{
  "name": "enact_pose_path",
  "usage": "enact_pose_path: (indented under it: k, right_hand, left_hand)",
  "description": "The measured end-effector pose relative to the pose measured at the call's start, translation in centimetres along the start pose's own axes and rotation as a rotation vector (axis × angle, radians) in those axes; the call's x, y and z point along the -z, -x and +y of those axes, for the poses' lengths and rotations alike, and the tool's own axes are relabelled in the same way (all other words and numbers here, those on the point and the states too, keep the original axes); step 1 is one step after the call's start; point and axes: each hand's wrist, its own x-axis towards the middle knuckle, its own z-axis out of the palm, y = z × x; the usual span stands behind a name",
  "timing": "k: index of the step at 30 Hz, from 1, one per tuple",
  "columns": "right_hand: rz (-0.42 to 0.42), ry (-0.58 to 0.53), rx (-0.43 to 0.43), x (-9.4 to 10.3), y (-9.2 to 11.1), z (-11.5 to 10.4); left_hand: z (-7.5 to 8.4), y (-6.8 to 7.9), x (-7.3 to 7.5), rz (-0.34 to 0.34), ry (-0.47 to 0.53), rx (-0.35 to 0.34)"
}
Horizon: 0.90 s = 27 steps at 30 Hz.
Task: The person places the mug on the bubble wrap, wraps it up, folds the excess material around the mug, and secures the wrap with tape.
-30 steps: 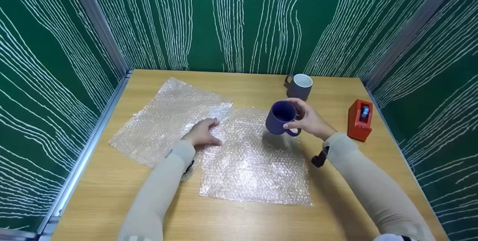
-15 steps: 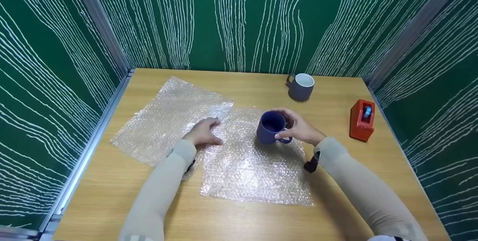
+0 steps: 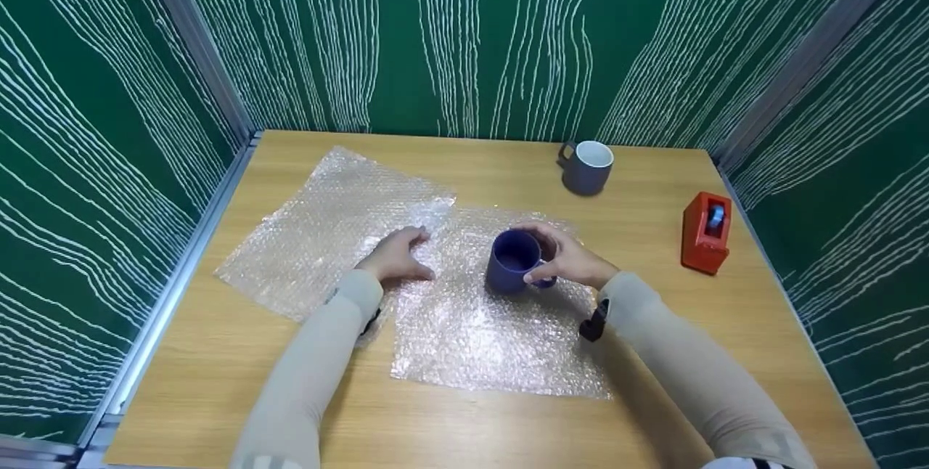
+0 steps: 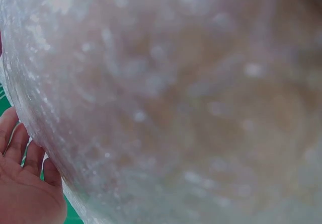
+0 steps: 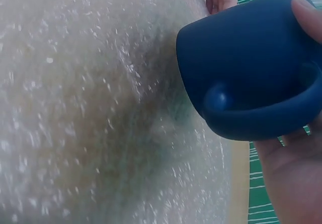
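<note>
My right hand [image 3: 577,263] grips a dark blue mug [image 3: 501,274] from its handle side, thumb at the near rim and fingers behind. The mug is over the right sheet of bubble wrap [image 3: 472,345], its mouth facing up. In the right wrist view the mug's base [image 5: 188,68] is close to the wrap; I cannot tell whether they touch. My left hand [image 3: 395,257] rests where the left sheet of bubble wrap [image 3: 326,222] meets the right one, thumb and fingers spread. Wrap fills most of the left wrist view, with my left hand [image 4: 30,183] at its edge.
A grey mug [image 3: 585,173] with a pale inside stands at the back right of the wooden table [image 3: 435,425]. Near the right edge is a red tape dispenser [image 3: 705,233] with a blue roll. Green panels [image 3: 395,41] with white lines enclose the back and sides.
My right hand has carried the dark blue mug left, toward me and lower over the right sheet of wrap. My left hand has stayed in place.
</note>
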Motion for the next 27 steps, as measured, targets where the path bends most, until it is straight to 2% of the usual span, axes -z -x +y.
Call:
enact_pose_path:
  k: [9,18,22,27]
  right_hand:
    - [-0.052,-0.026,-0.009,-0.7,-0.7,0.3]
    - [-0.055,0.028,-0.065,-0.5,-0.7,0.9]
    - [-0.062,0.046,-0.071,-0.6,-0.8,0.6]
    - [-0.004,0.107,-0.056,-1.3,-0.7,0.3]
  left_hand:
    - [0.3,0.1,0.1,-0.006,0.018,0.011]
    - [0.3,0.2,-0.2,-0.004,0.024,0.003]
    - [0.3,0.0,-0.1,-0.021,0.018,0.024]
    - [0.4,0.0,0.0,-0.031,-0.021,0.031]
